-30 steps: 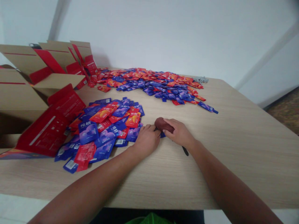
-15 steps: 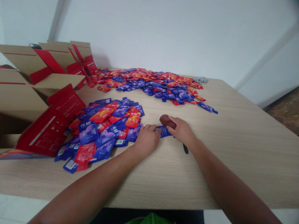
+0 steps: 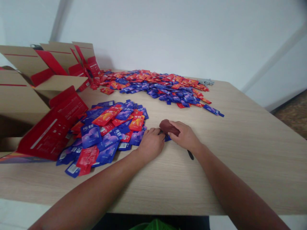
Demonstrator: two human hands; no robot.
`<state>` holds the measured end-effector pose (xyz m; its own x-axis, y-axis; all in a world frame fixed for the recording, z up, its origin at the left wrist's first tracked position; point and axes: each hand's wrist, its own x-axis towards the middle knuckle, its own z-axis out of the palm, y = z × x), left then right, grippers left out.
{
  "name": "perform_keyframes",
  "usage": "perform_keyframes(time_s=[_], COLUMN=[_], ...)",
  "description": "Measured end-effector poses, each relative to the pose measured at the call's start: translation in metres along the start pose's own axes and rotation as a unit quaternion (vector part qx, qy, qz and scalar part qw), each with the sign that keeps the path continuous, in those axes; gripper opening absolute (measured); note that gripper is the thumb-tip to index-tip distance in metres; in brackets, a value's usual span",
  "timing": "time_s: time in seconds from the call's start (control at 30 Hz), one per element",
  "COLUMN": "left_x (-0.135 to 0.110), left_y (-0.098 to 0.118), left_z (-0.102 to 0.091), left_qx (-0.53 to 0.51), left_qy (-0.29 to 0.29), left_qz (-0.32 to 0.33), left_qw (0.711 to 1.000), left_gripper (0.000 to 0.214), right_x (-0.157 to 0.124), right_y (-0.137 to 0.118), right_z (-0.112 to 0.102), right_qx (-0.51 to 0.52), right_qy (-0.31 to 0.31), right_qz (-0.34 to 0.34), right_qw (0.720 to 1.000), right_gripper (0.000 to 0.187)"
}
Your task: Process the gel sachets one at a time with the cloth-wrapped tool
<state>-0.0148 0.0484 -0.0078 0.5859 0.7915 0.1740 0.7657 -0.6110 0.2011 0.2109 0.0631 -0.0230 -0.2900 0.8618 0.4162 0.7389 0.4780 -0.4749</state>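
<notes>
My right hand (image 3: pixel 185 135) is closed around a reddish-brown rounded block (image 3: pixel 169 127), thumb and fingers along its sides. Under it lies a blue pouch (image 3: pixel 167 138), mostly covered by the block and both hands. My left hand (image 3: pixel 152 142) holds the pouch's left end down on the table, fingertips close to the block. A thin black piece (image 3: pixel 190 155) pokes out below my right wrist; what it belongs to is hidden. Just left of my left hand spreads a pile of blue and red pouches (image 3: pixel 107 139), some with orange fruit pictures.
Open red-and-brown cardboard boxes (image 3: pixel 51 134) stand along the left side. A long heap of pouches (image 3: pixel 155 84) lies at the back by the wall, with a single blue pouch (image 3: pixel 213 110) at its right end. Behind it sits a grey crumpled item (image 3: pixel 206 82).
My right hand has moved slightly left with the reddish-brown block, which now covers more of the blue pouch. My left hand stays in place.
</notes>
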Motion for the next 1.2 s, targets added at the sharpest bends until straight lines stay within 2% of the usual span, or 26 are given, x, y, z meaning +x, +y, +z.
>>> perform_keyframes(time_s=[0.1,0.33,0.63,1.03,1.2], left_x=[0.001,0.001,0.0,0.0,0.0], left_y=[0.001,0.0,0.0,0.001,0.001], left_z=[0.0,0.002,0.003,0.0,-0.002], left_qx=[0.001,-0.004,0.002,0.001,-0.005], left_qy=[-0.005,0.002,0.014,0.005,0.003], left_qz=[-0.002,-0.001,0.005,0.003,0.0], left_qw=[1.0,1.0,1.0,1.0,1.0], left_gripper=[0.025,0.026,0.031,0.032,0.027], right_x=[0.0,0.001,0.002,0.001,0.001], right_y=[-0.001,0.004,0.017,0.01,0.004], right_z=[0.002,0.003,0.005,0.002,0.001], right_qx=[0.007,-0.001,-0.059,-0.07,-0.019], right_qy=[-0.022,-0.029,-0.008,-0.007,0.017], right_qz=[-0.002,0.0,0.083,0.078,0.037], right_qw=[1.0,1.0,0.995,0.994,0.999], right_gripper=[0.059,0.059,0.056,0.055,0.057])
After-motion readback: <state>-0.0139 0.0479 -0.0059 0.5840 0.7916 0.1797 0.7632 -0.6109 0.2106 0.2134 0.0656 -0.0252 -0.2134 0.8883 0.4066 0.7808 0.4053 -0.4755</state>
